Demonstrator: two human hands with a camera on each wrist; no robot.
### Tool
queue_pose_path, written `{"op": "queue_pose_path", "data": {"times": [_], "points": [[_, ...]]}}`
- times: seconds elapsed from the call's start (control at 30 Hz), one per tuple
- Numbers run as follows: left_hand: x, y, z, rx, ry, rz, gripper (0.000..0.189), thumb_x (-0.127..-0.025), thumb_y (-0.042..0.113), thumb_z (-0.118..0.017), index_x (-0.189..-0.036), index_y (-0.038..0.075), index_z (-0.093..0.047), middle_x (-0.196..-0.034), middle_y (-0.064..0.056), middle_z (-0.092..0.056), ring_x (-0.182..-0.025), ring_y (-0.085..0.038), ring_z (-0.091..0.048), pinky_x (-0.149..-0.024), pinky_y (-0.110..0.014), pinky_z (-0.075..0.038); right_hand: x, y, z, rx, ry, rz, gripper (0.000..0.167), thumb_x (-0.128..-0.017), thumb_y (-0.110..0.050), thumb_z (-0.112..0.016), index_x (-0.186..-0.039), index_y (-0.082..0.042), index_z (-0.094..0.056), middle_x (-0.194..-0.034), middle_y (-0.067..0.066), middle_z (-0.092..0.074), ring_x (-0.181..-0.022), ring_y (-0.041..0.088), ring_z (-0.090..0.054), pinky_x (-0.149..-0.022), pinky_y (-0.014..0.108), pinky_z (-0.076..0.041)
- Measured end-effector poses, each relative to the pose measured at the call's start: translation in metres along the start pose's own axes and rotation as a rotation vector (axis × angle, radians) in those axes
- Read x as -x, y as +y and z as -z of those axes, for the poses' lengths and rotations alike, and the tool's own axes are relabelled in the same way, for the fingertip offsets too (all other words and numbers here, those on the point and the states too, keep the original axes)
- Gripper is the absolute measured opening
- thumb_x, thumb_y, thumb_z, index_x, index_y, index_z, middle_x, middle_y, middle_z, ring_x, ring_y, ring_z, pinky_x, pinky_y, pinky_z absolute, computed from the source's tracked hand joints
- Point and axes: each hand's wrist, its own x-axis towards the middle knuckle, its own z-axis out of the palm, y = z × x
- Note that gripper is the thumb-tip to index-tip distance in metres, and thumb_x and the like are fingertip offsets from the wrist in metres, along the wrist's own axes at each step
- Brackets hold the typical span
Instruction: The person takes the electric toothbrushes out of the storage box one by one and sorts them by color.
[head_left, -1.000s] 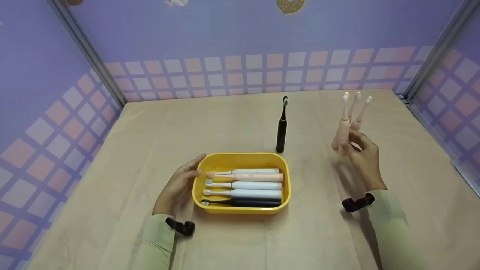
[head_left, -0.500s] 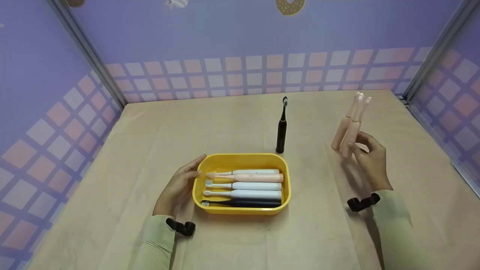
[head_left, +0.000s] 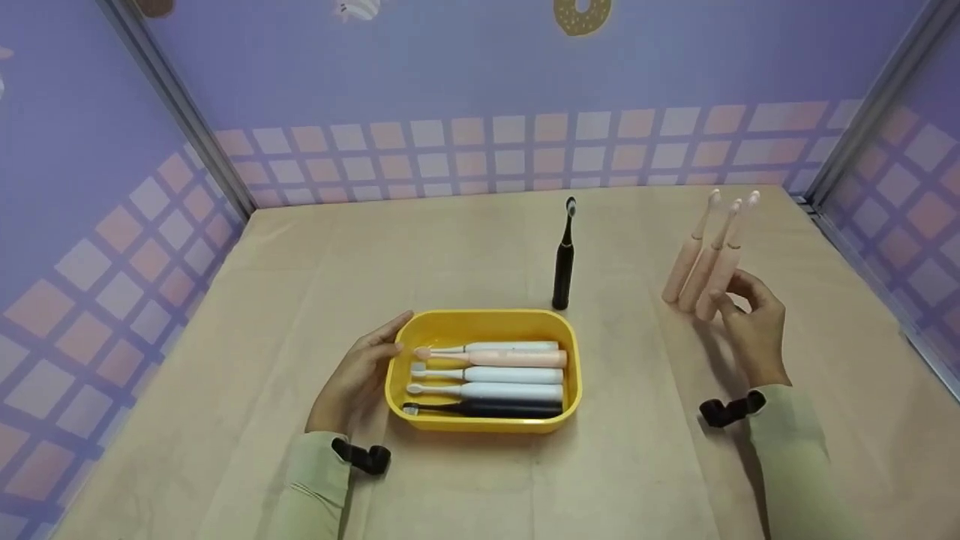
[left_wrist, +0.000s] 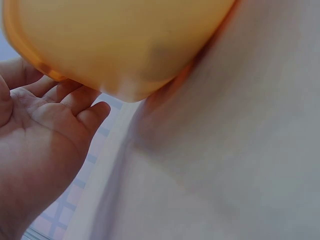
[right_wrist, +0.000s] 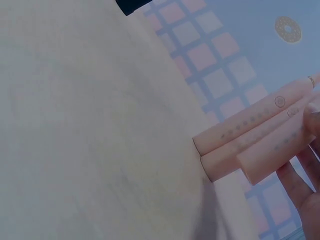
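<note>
In the head view, my right hand [head_left: 754, 330] pinches a pink electric toothbrush [head_left: 724, 271] by its lower handle, between thumb and fingers. Two matching pink toothbrushes stand upright just left of it, a middle one [head_left: 702, 280] and a left one [head_left: 680, 271]. From the right wrist view, the held handle [right_wrist: 272, 154] lies close against its neighbours; whether its base touches the table cannot be told. My left hand [head_left: 356, 371] holds the left end of a yellow bin [head_left: 484, 424], thumb at the rim and fingers against the outer wall [left_wrist: 125, 45].
Inside the bin lie several electric toothbrushes: white ones [head_left: 514, 375], a pink one [head_left: 517, 358] and a black one [head_left: 510, 407]. Behind its right corner a black electric toothbrush [head_left: 563, 274] stands upright. A beige cloth [head_left: 390, 255] covers the table, with patterned walls [head_left: 465, 75] around it.
My right hand has carried its pink toothbrush rightward, past the front of the other two, to the right end of a row. The left hand and bin have stayed put.
</note>
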Motion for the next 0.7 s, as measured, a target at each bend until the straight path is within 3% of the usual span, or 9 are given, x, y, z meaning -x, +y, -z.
{"op": "queue_pose_path", "data": {"times": [0.23,0.37,0.5,0.7], "points": [[-0.002,-0.004,0.003,-0.008,0.049,0.04,0.064,-0.094,0.016,-0.052,-0.153,0.016,-0.028,-0.161,-0.004,-0.021,-0.144,-0.02,-0.029,-0.108,-0.025,-0.039,-0.002,0.003,0.003,0.053,0.004,-0.065,0.039,-0.089,-0.007,-0.066,-0.126,0.0,-0.06,-0.103,-0.018,-0.058,-0.102,-0.006,-0.054,-0.087,0.009,-0.046],[-0.001,-0.004,0.003,-0.027,0.023,0.011,0.065,-0.095,0.02,-0.052,-0.154,0.013,-0.024,-0.162,-0.009,-0.015,-0.146,-0.026,-0.024,-0.111,-0.029,-0.036,-0.003,0.007,0.003,0.081,0.016,-0.108,0.04,-0.089,-0.01,-0.066,-0.128,-0.002,-0.059,-0.106,-0.012,-0.06,-0.101,-0.007,-0.054,-0.092,0.014,-0.045],[-0.002,-0.006,0.004,-0.001,0.003,0.005,0.065,-0.096,0.02,-0.052,-0.154,0.013,-0.023,-0.162,-0.009,-0.014,-0.146,-0.023,-0.025,-0.11,-0.027,-0.037,-0.003,0.01,0.004,0.111,0.018,-0.157,0.042,-0.09,-0.017,-0.065,-0.131,-0.006,-0.059,-0.114,-0.003,-0.063,-0.104,-0.005,-0.055,-0.095,0.018,-0.046],[0.0,-0.004,0.002,-0.002,-0.012,-0.014,0.065,-0.097,0.019,-0.05,-0.155,0.012,-0.02,-0.162,-0.012,-0.011,-0.145,-0.024,-0.027,-0.109,-0.026,-0.04,-0.003,0.011,0.004,0.139,0.003,-0.165,0.043,-0.092,-0.02,-0.062,-0.133,-0.007,-0.057,-0.121,0.003,-0.063,-0.11,-0.001,-0.056,-0.097,0.018,-0.047]]}}
